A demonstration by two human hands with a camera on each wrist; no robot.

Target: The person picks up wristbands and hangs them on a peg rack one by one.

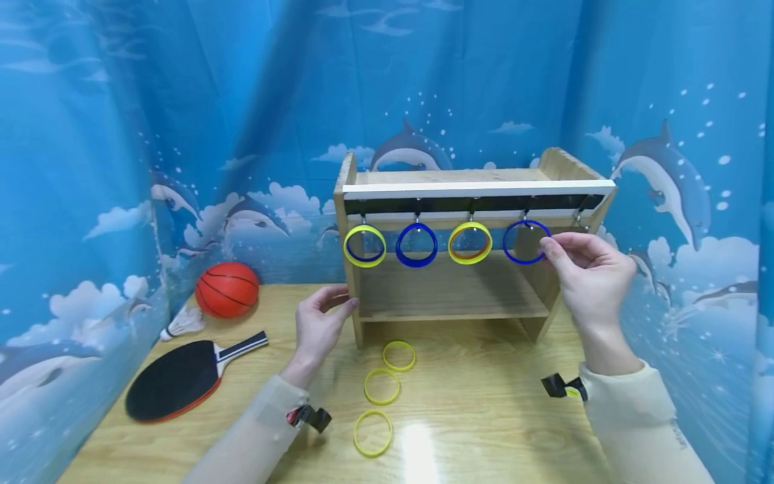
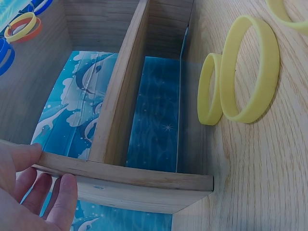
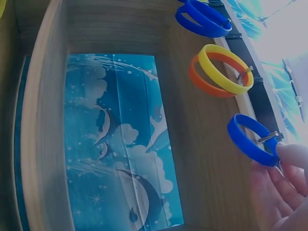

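My right hand (image 1: 595,279) pinches the right edge of a blue silicone wristband (image 3: 248,150) between thumb and fingers. That band hangs on the fourth hook of a small wooden shelf (image 1: 453,306). With thumb and fingers on either side, my left hand (image 1: 320,323) grips the front edge of the shelf's left side panel (image 2: 130,175). On the other hooks, from the left, hang a yellow wristband (image 1: 365,265) with a blue one behind, a blue wristband (image 1: 417,263), and a yellow wristband (image 1: 470,261) with an orange one (image 3: 202,82).
A metal hook (image 1: 578,216) at the right end carries no band. Three yellow wristbands (image 2: 273,62) lie on the wooden table (image 1: 484,403) before the shelf. Leftward are a table tennis bat (image 1: 172,380), a shuttlecock (image 1: 186,321) and a small basketball (image 1: 227,290). A dolphin-print curtain (image 1: 484,67) hangs behind.
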